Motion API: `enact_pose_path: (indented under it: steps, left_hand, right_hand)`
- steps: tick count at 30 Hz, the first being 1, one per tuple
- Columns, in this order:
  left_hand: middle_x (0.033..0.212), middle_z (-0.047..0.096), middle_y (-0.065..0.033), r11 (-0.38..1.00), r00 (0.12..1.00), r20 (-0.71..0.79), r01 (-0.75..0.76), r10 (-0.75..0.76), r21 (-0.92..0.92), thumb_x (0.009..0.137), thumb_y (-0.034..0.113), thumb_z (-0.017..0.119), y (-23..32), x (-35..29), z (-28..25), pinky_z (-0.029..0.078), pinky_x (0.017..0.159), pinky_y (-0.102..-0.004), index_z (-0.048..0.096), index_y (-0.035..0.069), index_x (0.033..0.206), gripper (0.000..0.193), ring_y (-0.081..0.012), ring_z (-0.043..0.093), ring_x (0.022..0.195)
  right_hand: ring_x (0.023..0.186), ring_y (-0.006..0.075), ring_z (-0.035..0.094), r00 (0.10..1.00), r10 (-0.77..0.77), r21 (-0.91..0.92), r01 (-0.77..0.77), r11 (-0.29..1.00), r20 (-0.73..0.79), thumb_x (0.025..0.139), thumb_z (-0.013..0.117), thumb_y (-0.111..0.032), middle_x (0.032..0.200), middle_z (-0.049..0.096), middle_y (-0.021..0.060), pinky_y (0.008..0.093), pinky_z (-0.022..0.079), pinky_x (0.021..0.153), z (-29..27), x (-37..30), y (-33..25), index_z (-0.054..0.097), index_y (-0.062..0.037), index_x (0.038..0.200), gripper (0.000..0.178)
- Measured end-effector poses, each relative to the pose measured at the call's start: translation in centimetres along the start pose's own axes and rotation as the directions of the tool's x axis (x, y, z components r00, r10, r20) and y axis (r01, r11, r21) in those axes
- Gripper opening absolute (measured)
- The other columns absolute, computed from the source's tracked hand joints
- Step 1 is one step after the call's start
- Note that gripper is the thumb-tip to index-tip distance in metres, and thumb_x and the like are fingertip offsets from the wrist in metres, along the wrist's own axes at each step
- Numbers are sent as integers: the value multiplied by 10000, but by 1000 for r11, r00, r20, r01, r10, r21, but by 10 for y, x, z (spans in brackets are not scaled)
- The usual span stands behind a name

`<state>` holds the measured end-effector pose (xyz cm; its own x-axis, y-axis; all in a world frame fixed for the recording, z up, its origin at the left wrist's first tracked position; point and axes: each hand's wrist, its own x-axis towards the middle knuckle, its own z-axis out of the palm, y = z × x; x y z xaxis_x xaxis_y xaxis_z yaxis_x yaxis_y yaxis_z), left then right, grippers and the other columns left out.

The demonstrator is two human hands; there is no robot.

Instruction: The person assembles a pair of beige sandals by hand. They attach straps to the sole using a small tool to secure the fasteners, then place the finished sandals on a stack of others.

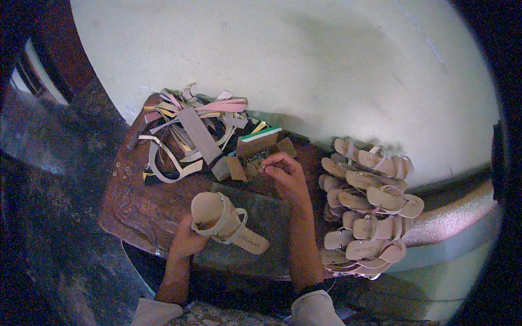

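Sandal steady in one hand, a light pinch at the box with the other

My left hand (187, 236) is closed around the side of a tan sandal (224, 221), near its wider, rounded end. The sandal sits in front of me, over the dark slab (263, 212) on the table (147, 204), its narrower end pointing down and to the right. I can't tell whether its sole touches the slab.

My right hand (285, 171) is at the open cardboard box (258, 146), thumb and fingertip brought together. They hide whatever may be between them, so I can't say if I have anything pinched. The bits inside look small and dark, too fine to make out.

For this step, I'd judge that fingertips serve better than a full grasp: a light pinch, one piece at a time, lifted clear of the flaps so nothing snags or drops. The left grip should be firm on the sole but easy on the straps, since they look soft enough to be squashed out of shape.

The heap of strips (197, 133) lies just beside the box and could catch a careless wrist. My right forearm passes between the sandal and the pile of sandals (375, 228), so I'd draw back without swinging wide.
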<state>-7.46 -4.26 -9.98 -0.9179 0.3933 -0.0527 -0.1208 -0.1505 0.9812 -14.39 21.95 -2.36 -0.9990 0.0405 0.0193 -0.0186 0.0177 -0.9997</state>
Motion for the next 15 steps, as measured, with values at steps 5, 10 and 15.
enact_pose_path:
  steps: [5,10,15]
  left_hand:
    - [1117,634,-112,996,995,-32,-91,91,21,798,-3,670,-3,-8,2,477,900,-349,582,4,1147,360,-199,605,1025]
    - [1135,619,-111,994,977,-184,-110,105,-15,784,-8,682,30,-11,25,475,904,-345,558,-7,1167,403,-199,592,1046]
    - [1165,600,-112,994,993,-48,-103,104,29,784,6,694,31,-16,29,477,902,-347,521,-14,1207,457,-204,582,1058]
  right_hand:
    - [812,151,630,1000,10,98,-10,995,3,775,676,-42,872,652,58,274,492,746,9,-30,-30,635,-31,909,141]
    - [815,155,641,999,-49,-236,47,971,-2,766,701,-51,846,673,63,288,491,777,19,-77,-64,653,-19,860,111]
    - [851,170,631,991,-31,-234,0,972,-131,759,717,-55,864,670,64,301,481,802,36,-125,-78,677,-33,875,125]
